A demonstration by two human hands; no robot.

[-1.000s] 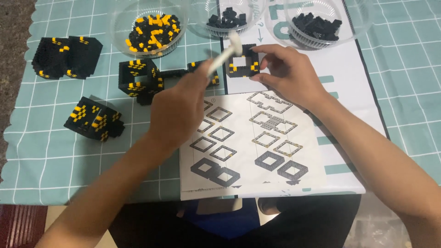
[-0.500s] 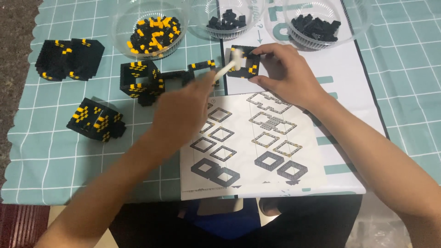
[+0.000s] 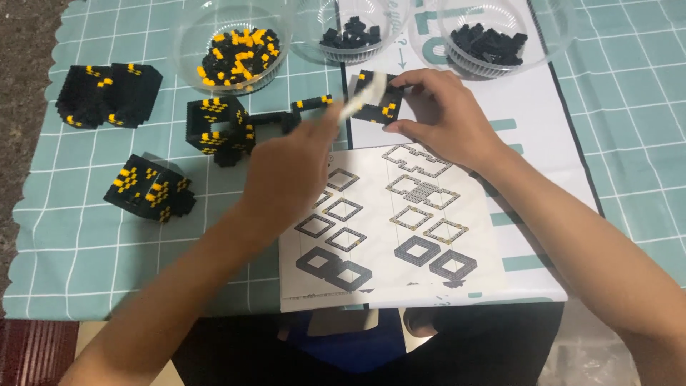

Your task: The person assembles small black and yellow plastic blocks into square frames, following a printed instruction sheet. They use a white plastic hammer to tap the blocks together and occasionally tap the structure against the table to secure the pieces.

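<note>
Holding: right hand, upper centre of the frame, fingers curled and pinched on a small black and yellow block frame, thumb under it, fingertips on its top edge
Block frame: raised just above the white sheet, upper centre, between the two hands, below the middle bowl
Left hand: centre of the frame, blurred, fingers closed round a thin white tool whose tip lies across the frame's left part
Instruction sheet: white paper with grey drawings of square frames, lying under both hands in the lower centre
Larger sheet: white with teal marks, beneath the instruction sheet, running to the right
Left bowl: clear plastic, upper left, holding loose yellow and black bricks
Middle bowl: clear, top centre, black bricks
Right bowl: clear, upper right, black bricks
Open cube build: black with yellow, left of the left hand, a black arm reaching toward the hands
Block build, far left: solid black with yellow spots
Block build, lower left: tilted, black with yellow
Mat: teal with white grid, under everything
</note>
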